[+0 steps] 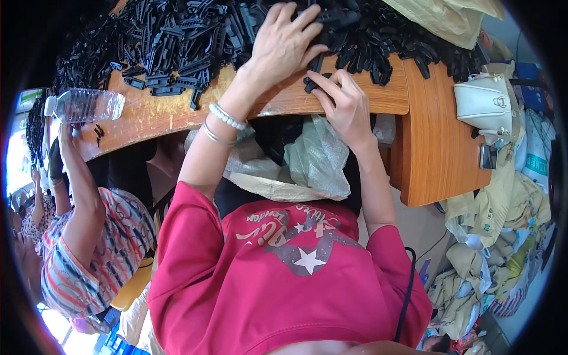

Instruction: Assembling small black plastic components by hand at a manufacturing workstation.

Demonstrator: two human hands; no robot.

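My left hand (283, 46), with a beaded bracelet and a bangle at its wrist, lies over a heap of black plastic parts (183, 44) on the wooden table (154, 112). Its fingers are spread and their tips touch the parts; I see nothing gripped in it. Close to the table's near edge, my right hand (348, 107) pinches a small black plastic part (309, 86) between thumb and fingers. More long, narrow black parts (373, 56) lie just beyond the right hand.
An open woven sack (316, 157) hangs below the table edge at my lap. A plastic bottle (92, 105) lies at the left, near a co-worker's arm (83, 171). To the right are a white handbag (486, 105), a phone (489, 157) and piled sacks (473, 278).
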